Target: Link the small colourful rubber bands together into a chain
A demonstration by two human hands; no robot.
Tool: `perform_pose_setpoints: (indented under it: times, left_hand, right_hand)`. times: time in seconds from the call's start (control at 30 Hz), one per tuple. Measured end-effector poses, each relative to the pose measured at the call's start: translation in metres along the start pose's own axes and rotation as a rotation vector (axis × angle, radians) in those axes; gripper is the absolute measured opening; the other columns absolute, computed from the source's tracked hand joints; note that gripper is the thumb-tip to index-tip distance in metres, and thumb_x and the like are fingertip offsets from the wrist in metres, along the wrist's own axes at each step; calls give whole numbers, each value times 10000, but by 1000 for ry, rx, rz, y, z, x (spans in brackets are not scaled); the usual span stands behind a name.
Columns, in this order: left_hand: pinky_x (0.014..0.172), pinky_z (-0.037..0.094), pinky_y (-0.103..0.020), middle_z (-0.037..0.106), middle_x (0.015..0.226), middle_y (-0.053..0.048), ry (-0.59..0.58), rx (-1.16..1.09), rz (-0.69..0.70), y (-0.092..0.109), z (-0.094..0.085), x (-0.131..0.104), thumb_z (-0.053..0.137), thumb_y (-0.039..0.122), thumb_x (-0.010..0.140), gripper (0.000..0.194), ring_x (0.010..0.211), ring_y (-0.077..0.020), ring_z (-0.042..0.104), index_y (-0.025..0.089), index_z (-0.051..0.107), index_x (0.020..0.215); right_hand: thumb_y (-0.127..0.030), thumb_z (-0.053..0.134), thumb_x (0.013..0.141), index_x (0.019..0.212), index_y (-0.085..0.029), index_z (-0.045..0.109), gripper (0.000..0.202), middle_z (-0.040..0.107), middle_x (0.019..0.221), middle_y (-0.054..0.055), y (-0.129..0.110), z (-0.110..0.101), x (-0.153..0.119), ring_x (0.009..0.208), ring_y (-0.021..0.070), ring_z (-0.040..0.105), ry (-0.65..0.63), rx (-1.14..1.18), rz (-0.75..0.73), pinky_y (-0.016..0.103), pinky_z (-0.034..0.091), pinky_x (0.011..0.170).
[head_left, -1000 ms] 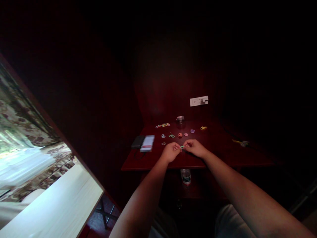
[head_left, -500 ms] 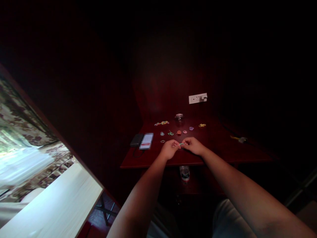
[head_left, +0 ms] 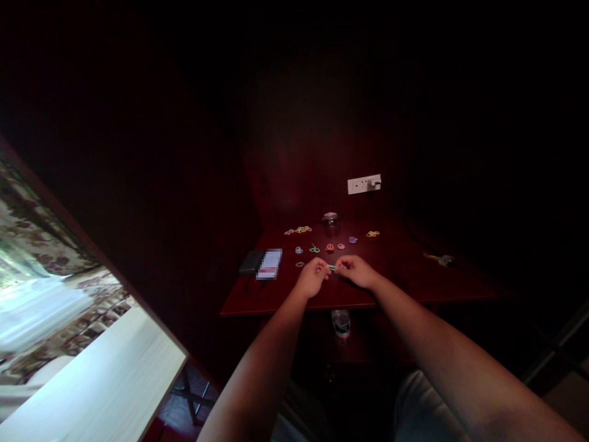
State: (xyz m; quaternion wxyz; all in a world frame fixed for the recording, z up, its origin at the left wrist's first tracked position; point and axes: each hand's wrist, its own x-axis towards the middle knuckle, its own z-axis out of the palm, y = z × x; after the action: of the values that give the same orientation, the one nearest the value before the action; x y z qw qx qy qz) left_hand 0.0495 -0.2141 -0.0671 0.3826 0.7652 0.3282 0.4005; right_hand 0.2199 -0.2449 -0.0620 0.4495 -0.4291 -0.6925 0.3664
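Between my two hands a thin green elastic band (head_left: 332,267) is stretched, just above the dark red table. My left hand (head_left: 313,277) pinches its left end, and my right hand (head_left: 356,271) pinches the other. Beyond the hands lies a row of small coloured band groups: light blue bands (head_left: 299,250), green bands (head_left: 314,249), orange-red bands (head_left: 330,248), pink bands (head_left: 341,247) and purple bands (head_left: 352,240). Close to my left hand is a single pale band (head_left: 300,264). Yellow bands (head_left: 373,234) sit farther right.
A mixed pile of bands (head_left: 299,230) and a clear jar (head_left: 331,220) stand at the back. A phone (head_left: 269,264) and a black case-like object (head_left: 251,262) are left. A cable with a plug (head_left: 445,261) lies right. A bottle (head_left: 341,323) is below the table edge.
My hands have drawn slightly apart, and more of the green band shows stretched between them. The whole view has shifted a little.
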Motion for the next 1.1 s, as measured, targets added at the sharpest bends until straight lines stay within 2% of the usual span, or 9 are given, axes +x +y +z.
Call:
perform_pose_setpoints:
  times: [0.33, 0.53, 0.77, 0.9, 1.1]
  left_hand:
    - [577, 402, -188, 591, 688, -13, -55, -39, -7, 3, 1, -2, 506, 179, 749, 49, 597, -75, 522, 133, 513, 767]
    - [554, 389, -184, 603, 737, -10, 15, -65, -39, 0, 0, 1, 485, 232, 783, 83, 572, -67, 527, 152, 473, 797]
    - [561, 393, -186, 567, 680, 4, -17, -25, -16, 4, 1, -1, 514, 225, 763, 82, 577, -72, 519, 147, 493, 780]
    - [550, 391, -184, 521, 625, 20, 4, -21, -20, 4, 2, -2, 545, 212, 736, 91, 566, -74, 507, 144, 504, 782]
    - [547, 389, -182, 529, 628, 15, 17, -9, -20, 3, 2, -1, 554, 222, 731, 107, 569, -75, 504, 142, 509, 786]
  right_hand:
    - [-388, 605, 652, 656, -137, 548, 257, 502, 516, -27, 0, 0, 1, 471, 78, 414, 28, -22, 12, 205, 299, 462]
    - [-374, 595, 665, 661, -144, 534, 238, 487, 510, -34, 1, 0, 1, 464, 74, 411, 29, -8, 5, 200, 296, 454]
    - [-402, 617, 649, 666, -138, 556, 271, 500, 523, -30, 2, 0, 1, 471, 76, 418, 32, 2, 10, 205, 308, 466]
    - [-412, 620, 647, 671, -129, 577, 288, 514, 526, -19, 2, -1, 0, 474, 77, 423, 28, -13, 15, 206, 316, 466]
    - [-427, 599, 667, 687, -123, 594, 305, 541, 537, 2, 4, -2, 1, 486, 85, 450, 50, -1, 14, 206, 336, 466]
